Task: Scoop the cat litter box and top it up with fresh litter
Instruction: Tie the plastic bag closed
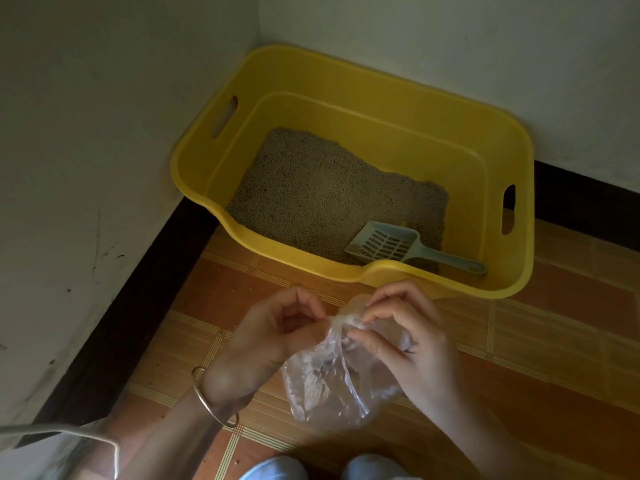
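Note:
A yellow plastic litter box [460, 140] stands in the corner of the room, partly filled with grey-brown litter [318, 192]. A grey slotted scoop [391, 245] lies in its front right part, handle pointing right. In front of the box, above the floor, my left hand [273, 334] and my right hand [412, 334] both pinch the gathered top of a small clear plastic bag [332, 382]. The bag hangs down between them with some dark bits inside.
White walls [104, 133] with a dark skirting strip [131, 306] meet behind the box. The floor [554, 341] is orange-brown tile. A bangle sits on my left wrist. Pale fabric [52, 445] shows at the bottom left, and my knees at the bottom edge.

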